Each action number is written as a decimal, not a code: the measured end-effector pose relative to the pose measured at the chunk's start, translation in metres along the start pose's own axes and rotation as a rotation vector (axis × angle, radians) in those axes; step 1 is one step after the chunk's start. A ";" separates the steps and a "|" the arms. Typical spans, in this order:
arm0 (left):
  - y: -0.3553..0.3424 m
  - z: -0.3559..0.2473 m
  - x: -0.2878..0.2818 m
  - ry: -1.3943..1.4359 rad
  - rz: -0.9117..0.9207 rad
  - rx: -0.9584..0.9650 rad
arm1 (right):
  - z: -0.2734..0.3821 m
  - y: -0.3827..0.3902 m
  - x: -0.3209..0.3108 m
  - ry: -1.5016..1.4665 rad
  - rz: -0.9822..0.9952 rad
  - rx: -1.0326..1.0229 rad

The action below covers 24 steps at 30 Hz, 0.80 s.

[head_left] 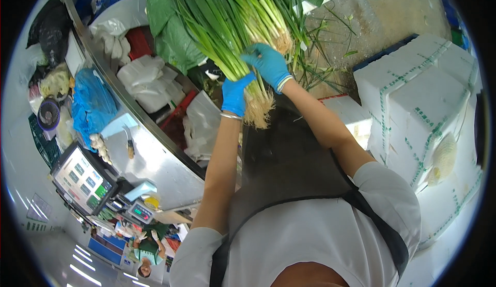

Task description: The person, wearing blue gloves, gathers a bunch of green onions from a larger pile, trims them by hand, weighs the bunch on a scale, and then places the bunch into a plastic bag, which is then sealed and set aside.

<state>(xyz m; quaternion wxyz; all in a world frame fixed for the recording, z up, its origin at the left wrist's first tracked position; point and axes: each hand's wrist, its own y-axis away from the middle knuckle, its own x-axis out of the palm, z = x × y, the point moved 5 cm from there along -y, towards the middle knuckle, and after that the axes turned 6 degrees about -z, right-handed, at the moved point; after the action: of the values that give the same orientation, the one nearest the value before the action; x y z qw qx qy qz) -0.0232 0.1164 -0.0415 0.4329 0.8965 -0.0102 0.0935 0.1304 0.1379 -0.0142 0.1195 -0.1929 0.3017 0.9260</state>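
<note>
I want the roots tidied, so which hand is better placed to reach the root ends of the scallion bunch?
Probably the left hand: it grips the scallion bunch low, just above the roots. The right hand sits higher on the stalks.

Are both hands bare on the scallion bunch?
No, the left hand and right hand both wear blue gloves while gripping the scallion bunch.

White foam boxes with green tape at right, colourful screen and small green display lower left

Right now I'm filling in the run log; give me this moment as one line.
left hand: grips spring onion bundle above roots | right hand: grips bundle higher | gloves: blue | beside: white foam boxes, steel counter
</note>
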 end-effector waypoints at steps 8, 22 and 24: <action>0.004 0.002 0.000 0.051 0.060 -0.133 | -0.017 -0.015 0.017 -0.420 0.433 0.144; 0.008 0.002 -0.032 0.425 0.318 -0.205 | -0.042 0.036 0.016 -0.755 0.629 0.327; 0.008 0.004 -0.043 0.293 0.170 -0.186 | -0.017 0.040 0.013 -0.933 0.709 0.277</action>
<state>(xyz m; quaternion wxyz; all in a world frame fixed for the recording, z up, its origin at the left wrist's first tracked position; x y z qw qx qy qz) -0.0657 0.1059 -0.0456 0.5014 0.8253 -0.0312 0.2579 0.1099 0.0972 -0.0122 -0.0526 0.3637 0.3811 0.8484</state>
